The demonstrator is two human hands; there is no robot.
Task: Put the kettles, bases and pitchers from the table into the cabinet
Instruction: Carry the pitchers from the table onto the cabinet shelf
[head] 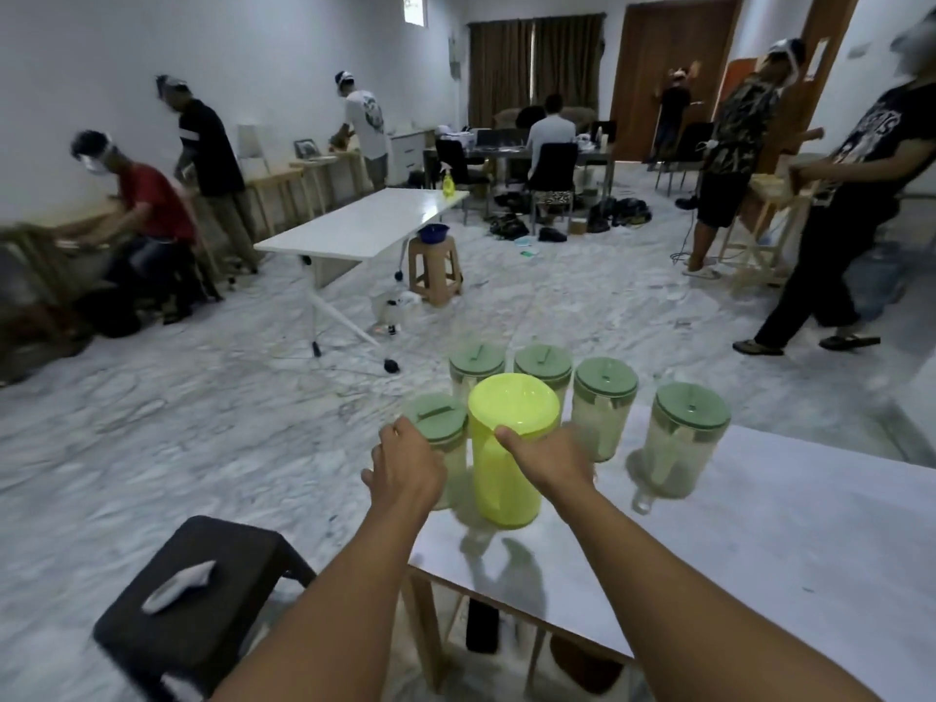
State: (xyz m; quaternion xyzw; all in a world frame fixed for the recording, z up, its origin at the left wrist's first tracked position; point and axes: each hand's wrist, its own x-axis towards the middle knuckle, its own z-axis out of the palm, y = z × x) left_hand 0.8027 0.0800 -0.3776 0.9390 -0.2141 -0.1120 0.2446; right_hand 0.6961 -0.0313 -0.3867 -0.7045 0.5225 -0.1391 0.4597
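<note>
At the near corner of the counter (pixel 759 524) stand 6 pitchers. 5 of them are clear with green lids, and 1 is a yellow-green pitcher (pixel 506 448) with a flat lid of the same color. It stands in the front row, between the two hands.

The right hand (pixel 549 461) is closed around the right side of the yellow-green pitcher, thumb on the edge of the lid; I think the handle is under this hand, but it is hidden. The left hand (pixel 405 473) is curled around the nearest clear pitcher (pixel 440 438), just below its green lid. The picture is blurred here, so I cannot tell if the fingers press firmly or only touch.

The other clear pitchers stand behind and to the right, 1 of them (pixel 684 443) a little apart from the group. No cabinet, kettle or base is visible in this view.

The pitchers look like thin plastic and seem empty, so I judge they are light and stiff, not fragile. The walls are smooth and may slip in a bare hand. The lids may only sit loose, so it is safer to hold the handle or the body under the rim and not to lift by the lid.

A dark stool (pixel 202 600) stands on the floor beside the counter.
</note>
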